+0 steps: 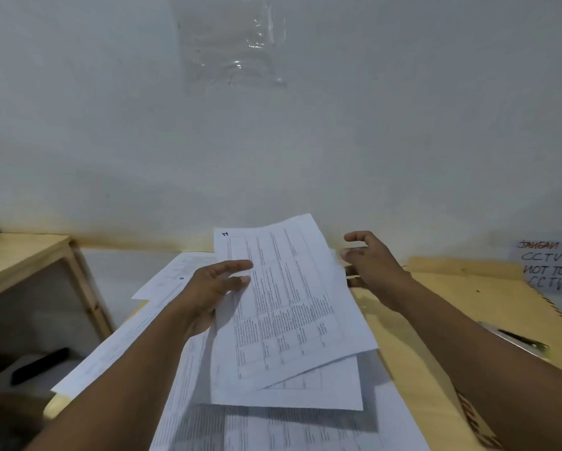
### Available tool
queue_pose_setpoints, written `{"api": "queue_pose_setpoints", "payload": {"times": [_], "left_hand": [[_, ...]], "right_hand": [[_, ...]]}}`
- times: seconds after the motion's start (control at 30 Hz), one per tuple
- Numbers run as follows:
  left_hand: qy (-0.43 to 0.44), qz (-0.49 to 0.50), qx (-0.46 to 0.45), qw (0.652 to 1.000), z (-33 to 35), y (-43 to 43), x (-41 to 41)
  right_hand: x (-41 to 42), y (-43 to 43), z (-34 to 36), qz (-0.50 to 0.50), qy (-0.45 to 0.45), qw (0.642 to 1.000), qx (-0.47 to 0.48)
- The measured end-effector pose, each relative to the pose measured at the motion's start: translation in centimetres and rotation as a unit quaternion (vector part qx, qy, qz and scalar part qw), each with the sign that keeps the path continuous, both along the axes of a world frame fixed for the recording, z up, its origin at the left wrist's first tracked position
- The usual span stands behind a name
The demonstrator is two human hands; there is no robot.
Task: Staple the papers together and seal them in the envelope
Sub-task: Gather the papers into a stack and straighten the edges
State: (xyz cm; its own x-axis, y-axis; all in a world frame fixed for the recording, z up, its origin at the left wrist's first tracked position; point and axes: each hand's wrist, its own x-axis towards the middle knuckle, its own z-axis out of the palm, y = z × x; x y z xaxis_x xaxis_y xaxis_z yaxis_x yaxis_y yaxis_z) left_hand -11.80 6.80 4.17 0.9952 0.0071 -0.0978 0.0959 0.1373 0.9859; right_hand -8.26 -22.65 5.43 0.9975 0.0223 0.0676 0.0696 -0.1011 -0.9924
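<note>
- Loose printed sheets (273, 428) lie spread flat, near centre.
- Left hand (208, 294) grips a small paper stack (289, 314) by its left edge, raised and tilted over the spread.
- Brown envelope (500, 304) lies flat on the right, under the right forearm.
- Right hand (370, 265) is just beside the stack's far right edge, fingers loosely curled, holding nothing.
</note>
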Motion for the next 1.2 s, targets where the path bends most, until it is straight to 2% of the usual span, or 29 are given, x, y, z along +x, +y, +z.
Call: {"api": "queue_pose_setpoints", "payload": {"times": [0.07, 0.13, 0.27, 0.37, 0.47, 0.6, 0.73, 0.83, 0.93, 1.07, 1.2], "left_hand": [[0.009, 0.019, 0.005, 1.000, -1.0, 1.2, -0.5], [0.001, 0.037, -0.015, 0.999, -1.8, 2.1, -1.2], [0.003, 0.046, 0.014, 0.999, -3.0, 3.9, -1.8], [0.012, 0.045, 0.027, 0.999, -3.2, 4.6, -1.9], [0.014, 0.041, 0.010, 0.999, -3.1, 4.2, -1.9], [0.015, 0.018, -0.009, 1.000, -2.2, 2.9, -2.1], [0.029, -0.002, 0.099, 0.995, -1.8, 2.4, -2.1], [0.029, -0.008, 0.168, 0.985, -2.4, 2.5, -1.8], [0.020, -0.011, 0.182, 0.983, -2.8, 2.2, -1.7], [0.017, -0.015, 0.120, 0.992, -2.1, 1.5, -1.4], [0.000, 0.021, 0.070, 0.997, -1.3, 0.2, -0.7]], "right_hand": [[0.0, -0.3, -3.0, -0.003, -0.040, 0.986, -0.159], [-0.6, -0.6, -5.8, 0.028, -0.059, 0.956, -0.287], [-1.7, -0.9, -9.1, 0.068, -0.044, 0.922, -0.379], [-1.8, -0.8, -9.8, 0.042, -0.051, 0.921, -0.385], [-2.0, -0.4, -9.7, 0.025, -0.063, 0.931, -0.358], [-2.3, -0.1, -9.7, 0.016, -0.070, 0.927, -0.369], [-2.2, -0.6, -9.4, 0.020, -0.055, 0.906, -0.419], [-2.0, -0.4, -9.1, 0.006, -0.070, 0.908, -0.413], [-2.2, 0.0, -9.4, -0.007, -0.083, 0.922, -0.378], [-2.0, 0.3, -8.4, -0.060, -0.095, 0.976, -0.187], [-1.5, 0.5, -5.0, -0.067, -0.108, 0.991, -0.039]]}}
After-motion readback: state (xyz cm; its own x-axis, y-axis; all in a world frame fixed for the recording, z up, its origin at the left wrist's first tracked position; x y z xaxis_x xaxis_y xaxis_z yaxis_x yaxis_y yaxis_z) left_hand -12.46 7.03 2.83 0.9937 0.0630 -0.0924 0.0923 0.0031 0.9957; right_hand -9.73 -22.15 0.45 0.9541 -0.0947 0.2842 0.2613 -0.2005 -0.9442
